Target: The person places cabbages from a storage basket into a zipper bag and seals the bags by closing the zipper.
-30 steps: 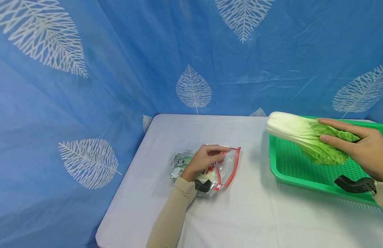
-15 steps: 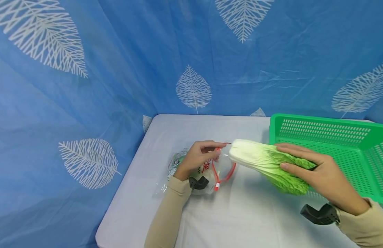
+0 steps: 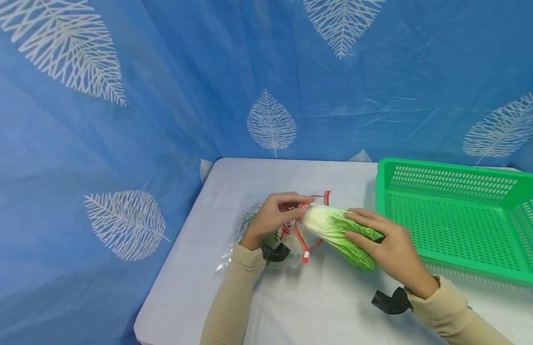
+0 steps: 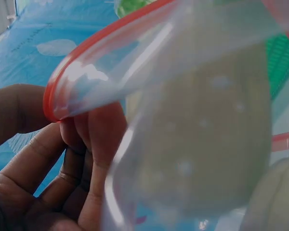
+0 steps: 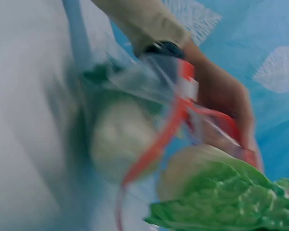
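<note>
Blue leaf-print cloth (image 3: 197, 72) hung beyond the white table (image 3: 189, 254).
Left hand (image 3: 272, 218) pinched the red-rimmed clear bag (image 3: 288, 235); right hand (image 3: 393, 247) gripped the cabbage (image 3: 335, 231), at the bag's mouth, toward three o'clock.

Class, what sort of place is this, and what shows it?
Probably a makeshift recording booth: blue leaf-print cloth hangs along two sides of a white table, and two black wrist devices are in view.

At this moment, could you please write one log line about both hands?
left hand: pinches red-edged bag | right hand: grips cabbage by leafy end | cabbage: white end at bag mouth | green basket: right of bag
</note>
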`<control>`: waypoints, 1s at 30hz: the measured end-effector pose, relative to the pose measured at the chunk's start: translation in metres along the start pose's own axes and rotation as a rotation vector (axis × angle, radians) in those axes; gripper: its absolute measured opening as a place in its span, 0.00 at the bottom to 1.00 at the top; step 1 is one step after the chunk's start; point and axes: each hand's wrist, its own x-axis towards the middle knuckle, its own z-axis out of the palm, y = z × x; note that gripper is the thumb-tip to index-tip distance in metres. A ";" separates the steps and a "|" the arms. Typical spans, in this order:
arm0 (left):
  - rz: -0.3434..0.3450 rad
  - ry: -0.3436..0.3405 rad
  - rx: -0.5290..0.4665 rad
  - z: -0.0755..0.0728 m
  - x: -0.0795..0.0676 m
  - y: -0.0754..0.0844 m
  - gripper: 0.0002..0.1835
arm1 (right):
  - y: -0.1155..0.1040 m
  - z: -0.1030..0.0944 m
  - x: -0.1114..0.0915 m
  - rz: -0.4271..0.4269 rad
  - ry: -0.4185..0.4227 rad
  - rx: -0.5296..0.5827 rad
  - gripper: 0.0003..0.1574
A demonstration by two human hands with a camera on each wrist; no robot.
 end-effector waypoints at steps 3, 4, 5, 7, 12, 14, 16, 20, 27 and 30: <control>0.006 -0.006 0.011 0.001 0.001 0.000 0.18 | 0.003 0.013 -0.002 0.008 0.042 0.033 0.28; 0.010 -0.008 0.011 0.001 0.001 0.000 0.18 | 0.005 0.017 -0.002 0.013 0.056 0.049 0.28; 0.013 -0.010 0.011 0.000 0.001 0.000 0.18 | 0.006 0.021 -0.002 0.018 0.069 0.062 0.27; 0.014 -0.011 0.003 0.000 0.001 0.000 0.18 | 0.009 0.029 0.000 0.034 0.082 0.097 0.27; 0.008 -0.039 -0.003 -0.001 0.000 -0.001 0.18 | 0.017 0.046 0.010 0.074 0.046 0.191 0.27; 0.004 -0.054 0.004 -0.001 0.000 -0.002 0.18 | 0.021 0.051 0.016 0.081 0.020 0.222 0.28; 0.004 -0.058 0.013 -0.001 -0.001 -0.005 0.18 | 0.025 0.057 0.022 0.085 -0.003 0.262 0.28; -0.037 -0.017 -0.001 -0.003 -0.002 -0.014 0.18 | 0.042 0.070 0.031 0.079 -0.014 0.299 0.28; -0.138 0.070 -0.106 -0.004 -0.003 -0.028 0.18 | 0.069 0.084 0.027 0.017 0.080 0.168 0.32; -0.145 0.080 -0.114 -0.004 -0.001 -0.030 0.18 | 0.069 0.084 0.023 -0.167 0.192 0.045 0.34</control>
